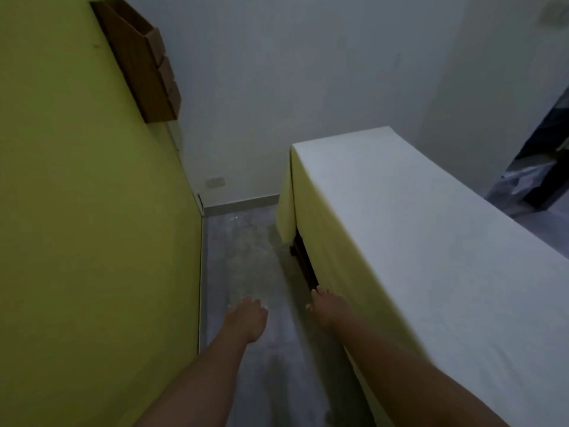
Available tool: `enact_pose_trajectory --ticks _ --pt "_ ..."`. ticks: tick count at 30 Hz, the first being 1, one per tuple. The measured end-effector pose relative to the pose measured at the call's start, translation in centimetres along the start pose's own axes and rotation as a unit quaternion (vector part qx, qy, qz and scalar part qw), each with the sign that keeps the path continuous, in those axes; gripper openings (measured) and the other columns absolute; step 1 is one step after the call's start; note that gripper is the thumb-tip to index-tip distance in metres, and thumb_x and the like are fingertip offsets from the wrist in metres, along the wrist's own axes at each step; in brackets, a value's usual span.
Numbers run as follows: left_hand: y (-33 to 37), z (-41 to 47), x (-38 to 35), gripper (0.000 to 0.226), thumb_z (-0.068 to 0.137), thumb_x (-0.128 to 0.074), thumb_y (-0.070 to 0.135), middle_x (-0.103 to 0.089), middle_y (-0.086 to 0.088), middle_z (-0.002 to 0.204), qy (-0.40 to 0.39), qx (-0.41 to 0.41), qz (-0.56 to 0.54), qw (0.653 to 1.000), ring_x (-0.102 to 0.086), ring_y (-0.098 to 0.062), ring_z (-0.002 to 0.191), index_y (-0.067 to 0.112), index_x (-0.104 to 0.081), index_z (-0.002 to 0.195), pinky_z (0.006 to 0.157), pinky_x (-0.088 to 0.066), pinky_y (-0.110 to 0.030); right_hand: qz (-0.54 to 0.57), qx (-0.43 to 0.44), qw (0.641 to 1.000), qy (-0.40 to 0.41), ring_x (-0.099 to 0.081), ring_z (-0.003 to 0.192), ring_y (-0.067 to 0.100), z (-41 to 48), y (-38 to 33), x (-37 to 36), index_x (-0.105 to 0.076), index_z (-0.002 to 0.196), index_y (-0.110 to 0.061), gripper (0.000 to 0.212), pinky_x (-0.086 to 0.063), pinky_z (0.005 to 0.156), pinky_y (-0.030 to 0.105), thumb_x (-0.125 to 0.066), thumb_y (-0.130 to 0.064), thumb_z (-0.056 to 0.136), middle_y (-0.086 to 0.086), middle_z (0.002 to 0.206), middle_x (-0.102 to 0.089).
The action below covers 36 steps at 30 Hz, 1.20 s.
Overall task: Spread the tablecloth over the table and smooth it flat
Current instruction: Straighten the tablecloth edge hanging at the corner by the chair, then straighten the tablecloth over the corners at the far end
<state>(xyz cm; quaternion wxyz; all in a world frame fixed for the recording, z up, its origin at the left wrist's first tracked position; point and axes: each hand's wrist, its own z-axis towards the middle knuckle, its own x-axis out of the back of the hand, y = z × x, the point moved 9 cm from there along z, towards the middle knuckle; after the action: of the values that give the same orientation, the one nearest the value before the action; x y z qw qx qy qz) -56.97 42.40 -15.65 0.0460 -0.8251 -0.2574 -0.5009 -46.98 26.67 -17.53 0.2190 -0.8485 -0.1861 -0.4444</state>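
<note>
A pale, white-to-yellowish tablecloth [415, 235] covers the long table on the right, and its top lies flat. Its near side hangs down, with the dark wooden table frame [303, 257] showing below the hem. My right hand [328, 308] rests at that hem on the hanging side, fingers stretched forward together and thumb out to the left. Whether it pinches the cloth is unclear. My left hand [248, 320] hovers over the floor to the left of the table, holding nothing, its fingers loose.
A yellow-green wall [92, 211] runs close along the left and carries a brown wooden box shelf [141, 63]. A narrow strip of grey floor [246, 248] lies between wall and table. The white back wall has a socket [215, 182]. Dark clutter [535, 177] sits at the far right.
</note>
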Motion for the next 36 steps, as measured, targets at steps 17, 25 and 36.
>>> enact_pose_trajectory --ticks 17,25,36 --pt "-5.7 27.5 20.8 0.049 0.102 -0.022 0.035 -0.035 -0.014 0.15 0.068 0.045 -0.063 0.995 -0.026 -0.028 0.142 0.007 -0.046 0.134 0.113 -0.023 -0.047 -0.049 0.076 0.996 0.022 -0.019 0.143 0.034 29.4 -6.4 20.5 -0.029 0.144 -0.006 0.051 -0.02 0.113 0.051 -0.031 -0.031 0.1 0.014 0.155 -0.022" --pt "-9.2 39.1 28.4 0.051 0.103 -0.019 0.036 -0.029 -0.014 0.154 0.056 0.062 -0.067 0.994 -0.023 -0.028 0.143 0.008 -0.04 0.139 0.114 -0.023 -0.047 -0.057 0.082 0.995 0.024 -0.021 0.141 0.033 42.2 -9.1 28.4 -0.03 0.143 -0.005 0.049 -0.019 0.114 0.05 -0.028 -0.028 0.1 0.015 0.154 -0.022" --pt "-11.3 63.1 42.5 0.052 0.102 -0.019 0.036 -0.016 -0.012 0.158 0.015 -0.022 0.046 0.999 -0.015 -0.028 0.146 0.012 -0.025 0.148 0.117 -0.014 -0.048 0.019 -0.015 0.999 0.039 -0.01 0.146 0.03 62.2 -8.7 38.6 -0.019 0.148 -0.004 0.056 -0.012 0.116 0.048 -0.025 -0.034 0.101 0.013 0.159 -0.011"
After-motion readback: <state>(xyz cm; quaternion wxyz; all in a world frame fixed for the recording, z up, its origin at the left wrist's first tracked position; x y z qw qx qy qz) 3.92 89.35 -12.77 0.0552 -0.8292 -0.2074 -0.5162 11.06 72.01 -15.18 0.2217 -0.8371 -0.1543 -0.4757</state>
